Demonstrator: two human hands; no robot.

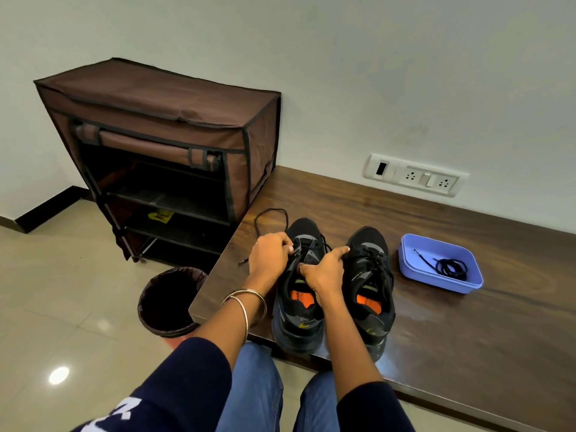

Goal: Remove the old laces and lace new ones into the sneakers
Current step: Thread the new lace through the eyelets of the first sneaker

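- Closest to me sits the person, in blue jeans and a dark blue top, with thin bangles on the left wrist.
- Just past the knees is the edge of a dark wood table, and two black sneakers stand side by side on it, toes pointing at the wall.
- Both hands are on the left sneaker. The left hand has its fingers curled at the eyelets on the left side, and it looks like they pinch the old lace. I cannot see the lace right at the fingertips.
- The right hand holds the other side of that shoe, fingers curled over its top and thumb pressed near the tongue.
- The old lace is partly out. One end makes a loop on the table beyond the left hand, and a tip lies by the wrist.
- The right sneaker is fully laced, so I think the job is at its start: pulling out the first old lace.
- Next the lace must come out of the last holes, row by row, while the other hand keeps the shoe from sliding.
- To the right, a bit apart, is a blue tray with a black new lace coiled inside.
- On the floor to the left sits a bin, and behind it a brown shoe rack.
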